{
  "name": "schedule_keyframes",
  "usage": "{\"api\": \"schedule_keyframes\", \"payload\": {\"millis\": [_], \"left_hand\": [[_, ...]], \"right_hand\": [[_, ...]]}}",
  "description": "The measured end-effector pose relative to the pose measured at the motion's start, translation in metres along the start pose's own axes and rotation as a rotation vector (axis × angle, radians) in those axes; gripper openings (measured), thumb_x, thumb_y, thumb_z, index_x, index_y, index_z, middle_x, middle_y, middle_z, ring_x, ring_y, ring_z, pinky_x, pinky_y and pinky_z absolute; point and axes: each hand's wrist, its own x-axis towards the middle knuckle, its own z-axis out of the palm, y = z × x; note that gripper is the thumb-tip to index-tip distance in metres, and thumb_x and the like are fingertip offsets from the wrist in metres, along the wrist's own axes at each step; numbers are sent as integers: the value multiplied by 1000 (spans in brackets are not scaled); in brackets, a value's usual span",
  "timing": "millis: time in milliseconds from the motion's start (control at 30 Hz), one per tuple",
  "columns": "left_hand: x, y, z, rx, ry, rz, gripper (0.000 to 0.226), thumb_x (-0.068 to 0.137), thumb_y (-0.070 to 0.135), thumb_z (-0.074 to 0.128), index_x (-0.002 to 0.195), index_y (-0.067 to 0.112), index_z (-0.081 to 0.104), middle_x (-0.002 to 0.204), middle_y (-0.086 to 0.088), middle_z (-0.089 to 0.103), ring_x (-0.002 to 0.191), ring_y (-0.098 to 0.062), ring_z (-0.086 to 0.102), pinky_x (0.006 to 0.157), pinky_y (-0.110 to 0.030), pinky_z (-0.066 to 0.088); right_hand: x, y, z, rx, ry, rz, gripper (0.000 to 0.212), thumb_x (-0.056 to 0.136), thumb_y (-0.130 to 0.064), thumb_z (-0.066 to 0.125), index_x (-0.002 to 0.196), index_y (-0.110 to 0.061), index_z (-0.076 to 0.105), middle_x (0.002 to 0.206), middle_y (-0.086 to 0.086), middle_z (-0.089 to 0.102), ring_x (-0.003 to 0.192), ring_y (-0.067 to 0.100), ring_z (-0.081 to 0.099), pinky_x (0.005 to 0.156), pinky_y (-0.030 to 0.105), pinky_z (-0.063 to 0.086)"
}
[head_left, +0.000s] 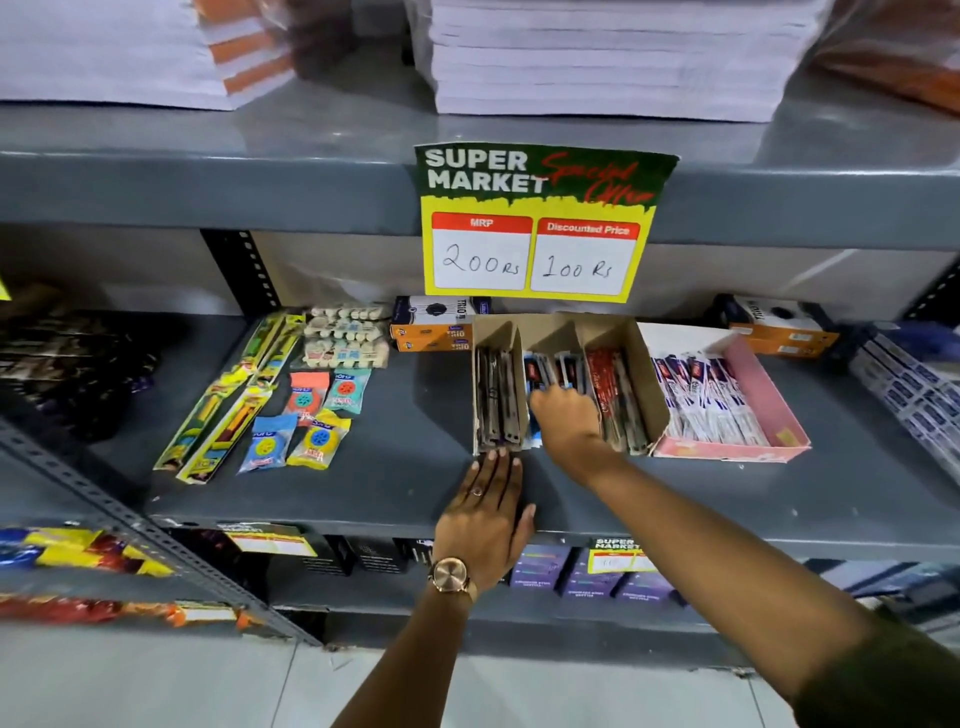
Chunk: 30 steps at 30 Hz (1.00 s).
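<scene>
Right hand (566, 415): reached into the middle compartment of the cardboard box (647, 374), fingers bent down onto the pen packets (545, 369); I could not tell whether they had pinched one or only touched them.
Left hand (485, 512): lay flat and open on the shelf (415, 431), fingertips against the box's near end, just left of my right wrist.
Packets: stood on edge under my right fingertips, loosely packed.
Spill risk: lifting one could have dragged its neighbours out with it.
Slide risk: the box looked like light card; without my left hand bracing it, a tug could have shoved it toward the pink tray (769, 400) right of my hand.
</scene>
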Motion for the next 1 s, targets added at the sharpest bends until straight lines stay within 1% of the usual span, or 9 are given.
{"api": "schedule_keyframes", "payload": {"millis": [100, 167, 267, 367, 467, 533, 700, 900, 1000], "left_hand": [[0, 0, 1, -12, 9, 1, 58, 100, 39, 22, 132, 1, 52, 135, -16, 54, 129, -28, 46, 110, -39, 30], [1, 0, 1, -15, 20, 2, 58, 100, 39, 21, 131, 1, 52, 134, -16, 55, 129, -28, 47, 109, -39, 30], [1, 0, 0, -15, 43, 6, 58, 100, 39, 22, 131, 1, 52, 134, -16, 55, 128, -29, 48, 109, -40, 30], [0, 0, 1, -23, 74, 14, 55, 99, 37, 26, 130, 1, 53, 133, -17, 56, 127, -29, 49, 109, -40, 31], [0, 0, 4, -6, 96, 22, 52, 97, 36, 33, 130, 1, 53, 133, -17, 55, 127, -29, 49, 108, -40, 32], [0, -1, 4, 2, 99, 20, 51, 96, 35, 36, 130, 1, 53, 134, -17, 55, 128, -28, 48, 109, -40, 32], [1, 0, 3, -2, 84, 12, 55, 99, 37, 25, 131, 1, 52, 133, -16, 56, 128, -28, 49, 111, -38, 29], [1, -1, 6, 15, 87, 13, 56, 99, 37, 24, 131, 0, 52, 134, -17, 55, 128, -29, 48, 110, -39, 31], [1, -1, 5, 4, 72, 6, 56, 99, 37, 24, 132, 1, 51, 134, -17, 55, 129, -29, 47, 110, -40, 32]], "right_hand": [[0, 5, -4, 134, 27, 78, 30, 91, 4, 48, 120, -2, 54, 122, 16, 61, 114, 33, 60, 89, 37, 51], [2, 13, -8, 359, 73, 225, 27, 88, 2, 53, 115, 1, 59, 118, 21, 63, 110, 38, 61, 88, 41, 52], [7, 19, -6, 697, 176, 406, 28, 82, 2, 57, 107, -2, 70, 109, 23, 69, 104, 39, 64, 86, 38, 54], [7, 14, -4, 805, 201, 431, 27, 82, 3, 54, 103, -1, 71, 107, 21, 71, 100, 36, 67, 82, 36, 55], [6, 9, -4, 790, 115, 412, 26, 83, 9, 51, 102, 8, 69, 104, 27, 70, 97, 38, 67, 79, 40, 56], [6, 8, -2, 729, 86, 412, 26, 84, 10, 50, 105, 8, 66, 107, 28, 68, 100, 40, 65, 82, 41, 55], [8, 10, 4, 582, 39, 399, 25, 88, 6, 52, 112, 6, 58, 113, 25, 63, 106, 40, 62, 87, 43, 53], [8, 5, 1, 352, -45, 321, 38, 88, 3, 53, 127, 1, 51, 130, 21, 51, 118, 36, 56, 93, 41, 50], [2, 2, -3, 287, -20, 286, 35, 90, 2, 51, 125, 0, 52, 128, 19, 51, 114, 32, 58, 91, 37, 51]]}}
